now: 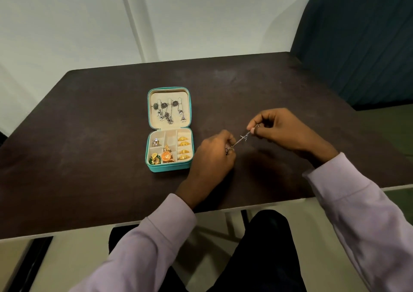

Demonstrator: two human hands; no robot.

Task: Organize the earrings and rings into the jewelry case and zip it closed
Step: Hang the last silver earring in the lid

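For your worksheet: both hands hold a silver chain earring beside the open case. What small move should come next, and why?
Probably carry the silver chain earring, stretched between left hand and right hand, to the lid of the open case, where similar silver earrings already hang.

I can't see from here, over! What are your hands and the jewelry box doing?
Both hands, left and right, pinch a silver chain earring stretched between them. Jewelry case open, partly filled, unzipped. Nothing in the way.

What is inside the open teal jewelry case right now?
The jewelry case lid holds silver dangling earrings. The tray holds four gold rings at right, a clear-stoned piece, and orange and green earrings. Anything beneath them is hidden.
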